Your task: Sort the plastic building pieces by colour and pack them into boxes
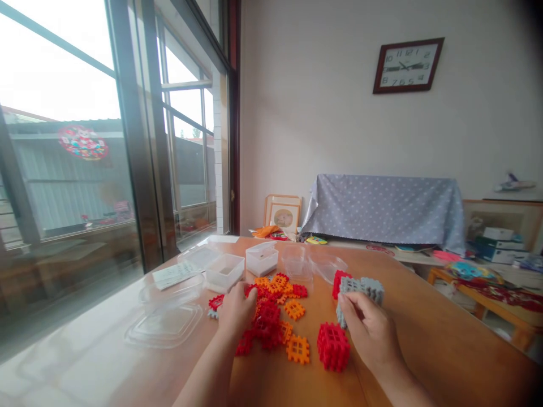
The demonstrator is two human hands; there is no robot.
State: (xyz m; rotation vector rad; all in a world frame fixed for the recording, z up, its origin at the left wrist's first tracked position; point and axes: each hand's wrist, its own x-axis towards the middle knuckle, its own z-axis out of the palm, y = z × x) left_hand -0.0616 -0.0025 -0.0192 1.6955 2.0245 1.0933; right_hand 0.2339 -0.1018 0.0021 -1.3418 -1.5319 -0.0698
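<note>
My left hand (238, 307) reaches over the left side of a pile of red and orange waffle-block tiles (268, 316). Its fingers are curled down into the tiles, and what they hold, if anything, is hidden. To the right, my right hand (371, 323) has thumb and fingers closed at the near side of a group of grey waffle blocks (371, 289). A red waffle block (340, 282) stands against the grey ones at their left. Closer to me, a red block stack (333, 346) sits apart on the table. Loose orange tiles (298, 349) lie between the hands.
Clear plastic boxes (224, 272) and a lidded box (262, 260) stand behind the pile. Transparent lids (164, 325) and a printed sheet (176, 275) lie at the left on the wooden table (339, 390). A window runs along the left; a bench (492, 294) stands at right.
</note>
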